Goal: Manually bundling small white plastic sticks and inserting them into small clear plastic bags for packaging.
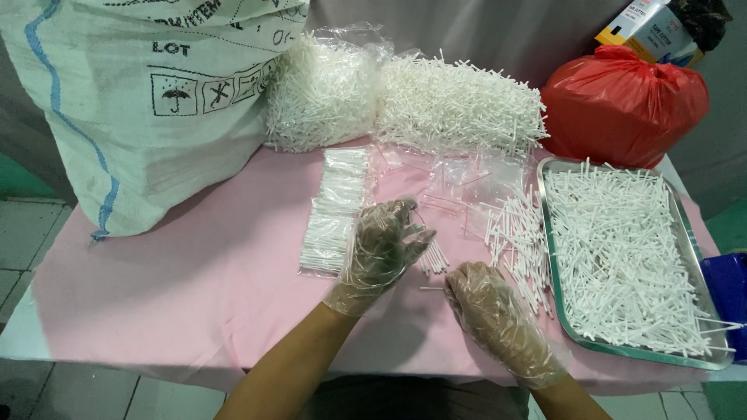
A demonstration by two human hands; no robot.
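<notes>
- Cotton swabs (433,257), a small white bunch, lie on the pink counter (194,272) between the two hands.
- Left hand (379,253) wears a clear plastic glove. Its fingers (408,243) are bent over the near end of the bunch, but I cannot tell if they grip it.
- Right hand (494,315), gloved too, rests on the counter just right of the bunch, fingers curled down. I cannot tell if it holds a swab.
- Loose swabs (517,237) lie near the right hand.
- Metal tray (622,351) full of swabs sits at the right.
- Filled little bags (336,210) lie left of the left hand.
- Far back are big clear bags of swabs (459,105), a white sack (140,101) and a red bag (622,105).
</notes>
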